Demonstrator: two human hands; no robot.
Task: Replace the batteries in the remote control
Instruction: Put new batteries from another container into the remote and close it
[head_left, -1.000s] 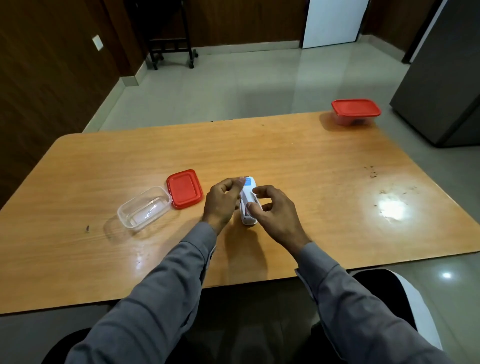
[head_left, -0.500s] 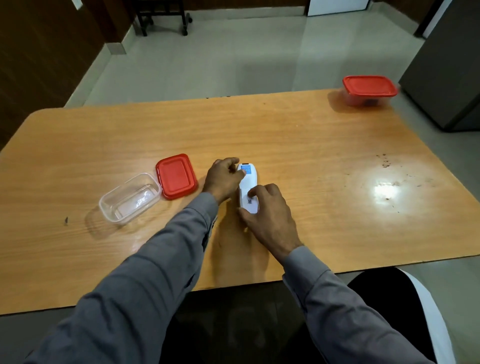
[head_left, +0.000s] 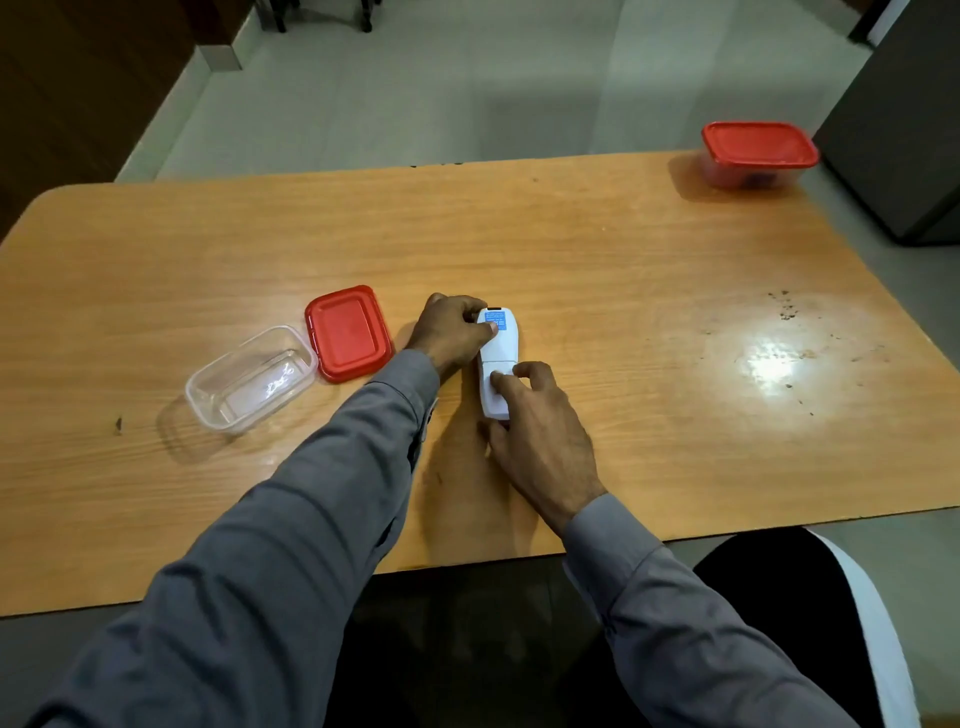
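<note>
A white remote control (head_left: 497, 358) lies back-up on the wooden table (head_left: 597, 270), a blue label near its far end. My left hand (head_left: 451, 332) grips that far end, thumb on the label. My right hand (head_left: 540, 431) holds the near end, with a fingertip pressing on the battery cover and the thumb under the near edge. The cover looks closed on the remote. No loose batteries are visible.
A clear plastic tub (head_left: 252, 378) with nothing visible inside sits left of the hands, its red lid (head_left: 348, 332) beside it. A second tub with a red lid (head_left: 758, 153) stands at the far right corner. A dark cabinet (head_left: 904, 130) is to the right.
The remote has been laid flat on the table from a raised hold. My right fingers have moved onto the battery cover. The camera has tilted down and closer.
</note>
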